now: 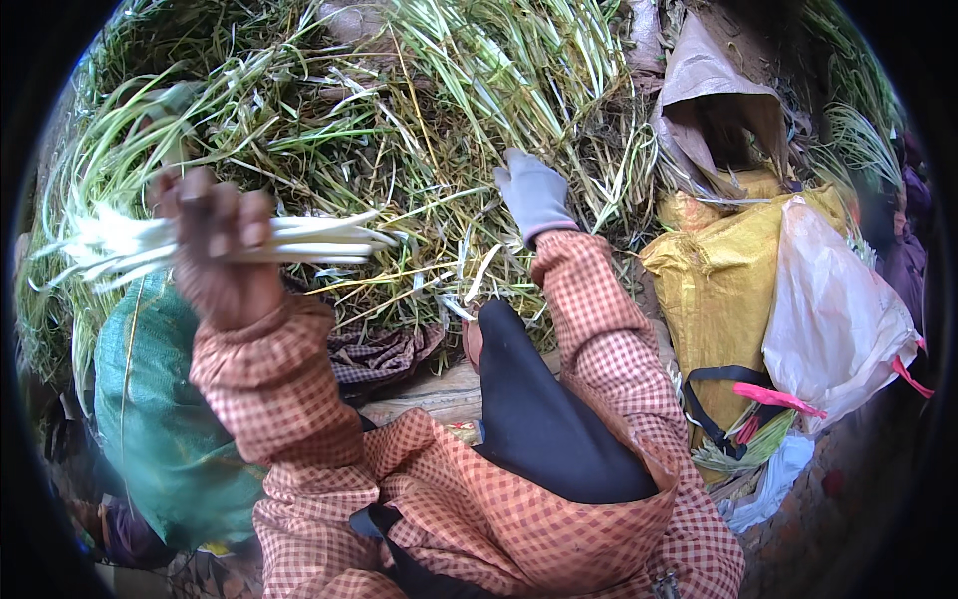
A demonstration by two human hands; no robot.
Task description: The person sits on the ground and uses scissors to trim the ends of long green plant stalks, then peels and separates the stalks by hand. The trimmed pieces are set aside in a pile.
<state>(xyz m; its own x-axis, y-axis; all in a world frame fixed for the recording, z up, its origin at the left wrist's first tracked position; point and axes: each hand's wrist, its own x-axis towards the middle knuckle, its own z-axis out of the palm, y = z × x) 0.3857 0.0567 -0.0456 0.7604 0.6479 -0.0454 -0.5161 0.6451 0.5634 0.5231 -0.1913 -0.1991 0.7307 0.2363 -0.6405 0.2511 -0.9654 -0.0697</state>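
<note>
My left hand (221, 247) is bare, a little blurred, and raised at the left of the view. Its fingers are closed round a bundle of white plant stalks (322, 239), whose cut-looking ends point right; the pale leafy or rooty end spreads left. My right hand (535, 191) wears a grey glove and rests at the heap of green and straw-coloured stalks (359, 165). Its fingertips lie at the stalks and are partly hidden, so its grip is unclear. Long green-and-white stalks (516, 67) lie just beyond it.
A green woven sack (165, 412) lies at the left. At the right are a yellow woven sack (711, 292), a whitish plastic bag (831, 322), a pink strip (778, 399) and an open greyish sack (711, 67). A wooden log (426, 397) lies before my dark-clad knee.
</note>
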